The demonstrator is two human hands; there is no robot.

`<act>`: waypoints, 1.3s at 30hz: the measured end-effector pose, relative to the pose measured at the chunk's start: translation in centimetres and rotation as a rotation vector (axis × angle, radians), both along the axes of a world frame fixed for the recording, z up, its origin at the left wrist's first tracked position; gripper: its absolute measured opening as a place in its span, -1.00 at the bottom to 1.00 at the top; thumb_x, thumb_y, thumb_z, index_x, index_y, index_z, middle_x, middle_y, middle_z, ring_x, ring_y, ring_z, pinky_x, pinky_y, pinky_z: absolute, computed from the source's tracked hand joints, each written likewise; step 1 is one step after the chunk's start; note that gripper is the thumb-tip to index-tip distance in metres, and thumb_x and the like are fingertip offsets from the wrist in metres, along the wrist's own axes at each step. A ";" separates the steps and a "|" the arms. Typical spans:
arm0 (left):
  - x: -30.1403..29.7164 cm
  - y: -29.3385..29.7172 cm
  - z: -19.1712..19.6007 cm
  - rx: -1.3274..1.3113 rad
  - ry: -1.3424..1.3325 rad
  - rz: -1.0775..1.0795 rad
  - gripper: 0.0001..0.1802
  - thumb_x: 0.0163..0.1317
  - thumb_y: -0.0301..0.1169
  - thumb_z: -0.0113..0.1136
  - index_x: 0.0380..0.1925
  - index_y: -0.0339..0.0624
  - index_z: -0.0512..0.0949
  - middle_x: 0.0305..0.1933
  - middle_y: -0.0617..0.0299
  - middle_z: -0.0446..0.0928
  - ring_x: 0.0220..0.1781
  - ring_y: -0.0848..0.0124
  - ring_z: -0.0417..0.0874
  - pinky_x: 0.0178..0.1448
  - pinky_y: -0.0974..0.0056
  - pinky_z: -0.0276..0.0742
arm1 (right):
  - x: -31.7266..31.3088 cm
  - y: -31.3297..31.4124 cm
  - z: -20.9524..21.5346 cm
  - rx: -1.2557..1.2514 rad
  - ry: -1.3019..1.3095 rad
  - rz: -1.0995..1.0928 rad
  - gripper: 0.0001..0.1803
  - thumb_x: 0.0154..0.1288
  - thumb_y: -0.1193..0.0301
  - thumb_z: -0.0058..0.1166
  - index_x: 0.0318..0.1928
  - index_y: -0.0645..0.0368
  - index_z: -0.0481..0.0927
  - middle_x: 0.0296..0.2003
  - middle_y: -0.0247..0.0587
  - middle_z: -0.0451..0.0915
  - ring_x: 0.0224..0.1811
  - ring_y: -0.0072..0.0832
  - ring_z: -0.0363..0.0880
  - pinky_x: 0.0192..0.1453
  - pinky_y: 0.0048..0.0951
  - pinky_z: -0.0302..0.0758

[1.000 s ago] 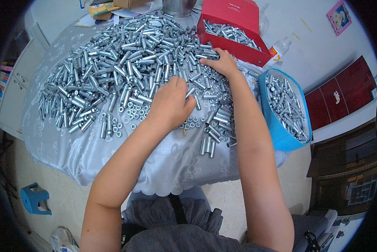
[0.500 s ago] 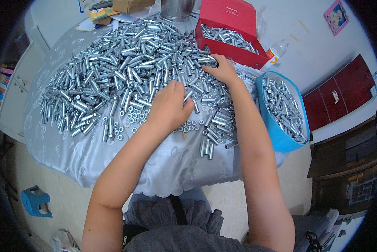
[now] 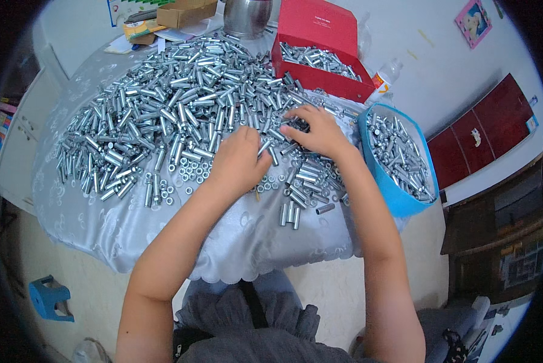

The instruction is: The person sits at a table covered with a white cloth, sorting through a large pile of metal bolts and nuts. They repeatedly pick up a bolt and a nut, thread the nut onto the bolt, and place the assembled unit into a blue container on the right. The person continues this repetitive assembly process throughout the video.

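Observation:
A big heap of shiny metal expansion bolts and sleeves point(image 3: 181, 97) covers the table. Close to its front edge, my left hand point(image 3: 238, 160) is closed, with a metal sleeve point(image 3: 264, 147) between thumb and fingers. My right hand point(image 3: 321, 133) reaches into the right side of the heap, its fingers curved and the thumb held apart; small dark metal pieces point(image 3: 300, 124) show in the gap. Loose hex nuts point(image 3: 193, 171) lie to the left of my left wrist. Between my forearms are more sleeves point(image 3: 308, 175), a few standing in a short row point(image 3: 289, 214).
An open red box point(image 3: 326, 78) of bolts stands at the back right, a blue bin point(image 3: 398, 206) full of them nearer. Behind the heap are a metal pot point(image 3: 246, 19) and a cardboard box point(image 3: 187, 13). A plastic bottle point(image 3: 385, 78) stands by the red box. A blue stool point(image 3: 49, 297) is at lower left.
My right hand has drawn back toward me and to the left, nearer my left hand. My left hand keeps its sleeve in nearly the same place. The whole view has shifted slightly.

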State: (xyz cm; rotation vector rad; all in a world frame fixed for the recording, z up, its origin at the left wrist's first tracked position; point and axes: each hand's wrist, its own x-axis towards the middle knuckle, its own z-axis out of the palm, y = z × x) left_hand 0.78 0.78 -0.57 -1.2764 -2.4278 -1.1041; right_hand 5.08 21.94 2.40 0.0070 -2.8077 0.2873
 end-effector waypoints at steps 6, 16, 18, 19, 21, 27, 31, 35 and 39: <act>0.0 0.4 0.0 0.016 -0.018 -0.006 -0.77 0.03 -0.36 0.12 -0.43 -0.30 0.35 -0.36 -0.05 0.38 -0.30 -0.01 0.45 -0.21 0.06 0.37 | -3.3 1.5 0.9 -0.079 0.415 0.000 -0.60 0.01 0.10 0.20 -0.18 0.04 0.60 -0.03 -0.02 0.47 0.09 -0.14 0.39 0.14 -0.18 0.30; 0.2 0.6 -0.7 0.208 0.114 -0.013 -0.83 -0.03 -0.45 0.11 -0.48 -0.28 0.34 -0.44 0.02 0.36 -0.40 0.06 0.44 -0.31 0.08 0.36 | -10.8 4.1 -4.1 -0.073 0.260 -0.174 -0.42 0.01 0.28 0.14 0.05 0.26 0.36 0.01 0.04 0.39 0.08 -0.01 0.34 0.16 -0.13 0.31; 0.1 0.7 -0.8 0.213 0.136 0.000 -0.83 -0.04 -0.47 0.11 -0.48 -0.28 0.34 -0.45 0.03 0.36 -0.41 0.08 0.44 -0.33 0.09 0.36 | -11.1 4.3 -4.1 -0.046 0.243 -0.146 -0.45 0.00 0.29 0.13 0.03 0.22 0.38 -0.02 0.02 0.40 0.07 -0.03 0.34 0.15 -0.12 0.31; 0.1 0.7 -0.8 0.215 0.137 0.003 -0.83 -0.04 -0.47 0.11 -0.48 -0.28 0.34 -0.45 0.03 0.36 -0.42 0.08 0.44 -0.33 0.09 0.36 | -11.2 4.2 -3.9 -0.052 0.242 -0.149 -0.49 -0.01 0.30 0.12 -0.01 0.18 0.40 -0.03 0.00 0.41 0.05 -0.05 0.36 0.12 -0.12 0.34; 0.1 0.8 -1.0 0.208 0.128 0.004 -0.82 -0.04 -0.46 0.12 -0.48 -0.28 0.34 -0.45 0.03 0.36 -0.42 0.07 0.45 -0.34 0.09 0.36 | -11.1 4.2 -3.5 -0.028 0.205 -0.137 -0.50 -0.01 0.28 0.11 -0.02 0.19 0.41 -0.04 0.00 0.41 0.05 -0.05 0.36 0.11 -0.11 0.35; 0.1 0.8 -1.1 0.189 0.137 -0.001 -0.81 -0.04 -0.46 0.12 -0.48 -0.29 0.33 -0.45 0.03 0.35 -0.42 0.07 0.45 -0.35 0.09 0.36 | -11.5 3.7 -3.1 0.049 0.128 -0.178 -0.52 0.04 0.17 0.07 -0.11 0.27 0.43 -0.11 0.09 0.41 -0.07 0.02 0.44 0.02 -0.06 0.40; 0.0 0.6 -1.1 0.192 0.122 -0.008 -0.82 -0.05 -0.47 0.12 -0.49 -0.29 0.33 -0.46 0.03 0.35 -0.43 0.07 0.45 -0.35 0.08 0.36 | -11.7 2.6 -2.9 0.088 0.133 -0.215 -0.55 0.08 0.17 0.04 -0.15 0.28 0.46 -0.14 0.14 0.42 -0.12 0.06 0.44 -0.02 -0.04 0.41; -0.1 0.5 -0.9 0.217 0.099 -0.016 -0.83 -0.05 -0.49 0.11 -0.49 -0.29 0.33 -0.47 0.02 0.35 -0.43 0.06 0.44 -0.35 0.08 0.36 | -11.7 2.7 -3.5 0.065 0.081 -0.239 -0.57 0.14 0.12 0.00 -0.19 0.26 0.51 -0.13 0.14 0.43 -0.13 0.06 0.44 -0.01 -0.04 0.40; -0.1 0.5 -0.8 0.189 0.092 -0.009 -0.83 -0.03 -0.47 0.11 -0.49 -0.29 0.33 -0.46 0.01 0.36 -0.42 0.05 0.45 -0.33 0.07 0.37 | -11.2 3.1 -4.5 -0.025 0.180 -0.191 -0.55 0.18 0.08 -0.01 -0.20 0.25 0.53 -0.13 0.11 0.45 -0.11 0.06 0.44 0.02 -0.07 0.38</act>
